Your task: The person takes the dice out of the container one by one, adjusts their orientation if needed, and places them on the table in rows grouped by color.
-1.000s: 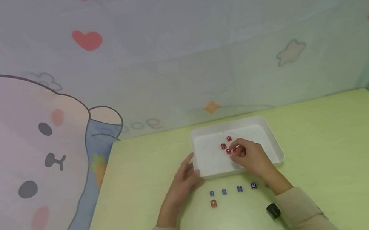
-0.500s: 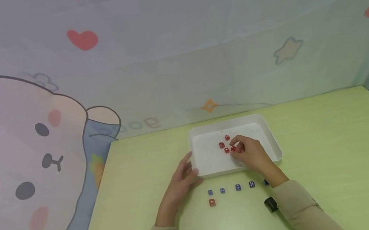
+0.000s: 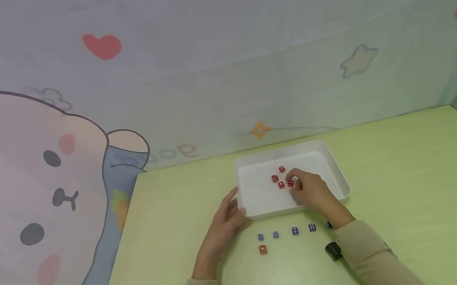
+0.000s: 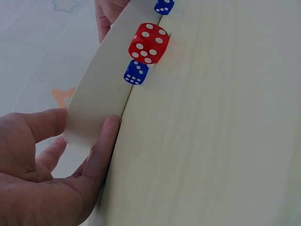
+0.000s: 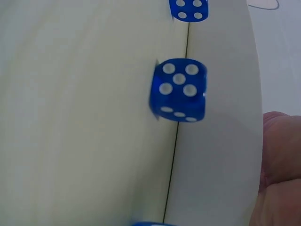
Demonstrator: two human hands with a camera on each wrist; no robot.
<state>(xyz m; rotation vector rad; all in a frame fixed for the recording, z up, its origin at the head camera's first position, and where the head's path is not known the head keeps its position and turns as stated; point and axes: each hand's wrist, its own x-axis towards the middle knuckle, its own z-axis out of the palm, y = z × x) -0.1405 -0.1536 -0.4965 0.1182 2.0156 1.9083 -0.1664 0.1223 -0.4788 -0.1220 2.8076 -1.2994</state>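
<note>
In the head view a white tray [image 3: 260, 200] holds several red dice, one being a red die [image 3: 275, 178] left of my right hand [image 3: 312, 191]. That hand reaches over the tray's front wall, its thumb and index finger bent round another red die [image 3: 290, 184]. My left hand [image 3: 221, 230] grips the tray's front left corner, its thumb along the front wall and its other fingers at the left side. The left wrist view shows these fingers against the wall. In the right wrist view only part of the right hand [image 5: 282, 155] shows beyond the rim; its fingertips are hidden.
Several blue dice stand in a row before the tray, among them a blue die [image 3: 295, 231]; the rightmost is partly hidden by the right wrist. A lone red die [image 3: 263, 250] sits below the row's left end. A patterned curtain [image 3: 203, 70] hangs behind the table [image 3: 406, 178].
The right hand's fingertips have shifted slightly right at the same red die, which has moved slightly right of its neighbour. The left hand stays at the tray's corner. The head view has shifted slightly.
</note>
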